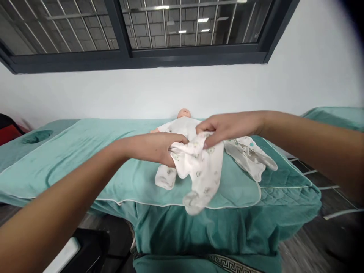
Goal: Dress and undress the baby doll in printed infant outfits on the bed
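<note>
A pair of white footed baby pants [203, 170] with a small printed pattern hangs between my hands above the bed. My left hand [159, 147] is closed on the upper edge at the left, with some fingers hidden in the cloth. On the other side my right hand [220, 128] pinches the fabric between thumb and fingers. One leg droops toward the bed's front edge; a shorter white end [165, 177] shows below my left hand. Behind the pants lies a baby doll [184, 113] in a white top [182, 126], its lower body hidden.
Another white printed baby garment [250, 155] lies crumpled at the right on the green bed cover [113, 170]. A barred window [182, 26] is in the white wall behind. A black chair-like object [91, 246] stands at the lower left.
</note>
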Motion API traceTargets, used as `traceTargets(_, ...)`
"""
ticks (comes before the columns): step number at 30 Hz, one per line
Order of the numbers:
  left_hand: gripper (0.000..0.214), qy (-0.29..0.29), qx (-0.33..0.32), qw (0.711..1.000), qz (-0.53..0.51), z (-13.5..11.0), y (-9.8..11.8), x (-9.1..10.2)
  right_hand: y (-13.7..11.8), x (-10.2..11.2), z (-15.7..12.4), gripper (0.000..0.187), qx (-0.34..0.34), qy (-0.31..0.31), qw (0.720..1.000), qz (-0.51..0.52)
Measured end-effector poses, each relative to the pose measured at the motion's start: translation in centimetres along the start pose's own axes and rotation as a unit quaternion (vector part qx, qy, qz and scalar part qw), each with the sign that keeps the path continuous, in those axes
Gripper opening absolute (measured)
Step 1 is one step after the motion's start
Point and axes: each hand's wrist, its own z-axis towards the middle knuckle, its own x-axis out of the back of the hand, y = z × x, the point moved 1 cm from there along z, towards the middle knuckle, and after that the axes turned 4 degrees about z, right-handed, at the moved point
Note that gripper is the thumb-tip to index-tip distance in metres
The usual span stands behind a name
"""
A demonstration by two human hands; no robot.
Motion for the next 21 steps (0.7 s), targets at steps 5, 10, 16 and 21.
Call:
traceTargets(5, 0.037, 0.059, -0.014, 0.987, -0.148, -0.5, 1.2, 1.1, -2.8, 0.5, -0.8, 0.026, 0.091, 0.209, 0.973, 0.019)
traceTargets(10, 0.032, 0.097, -0.039, 0.982, -0.156, -0.4, 0.9, 1.5, -2.7, 0.4, -1.2, 0.028, 0.087, 0.128, 0.988, -0.018)
traceTargets(16, 0.03, -0.031, 0.035, 0.995, 0.084, -0.7, -3.5, -1.3, 2.8, -0.6, -0.5, 0.031, -0.103, -0.068, 0.982, -0.146)
traceTargets(21, 0.04, 0.028, 0.062, 0.996, 0.062, 0.1, -7.4, -5.2, 4.8, -2.2, 1.0, 0.036, -0.032, -0.094, 0.994, -0.045)
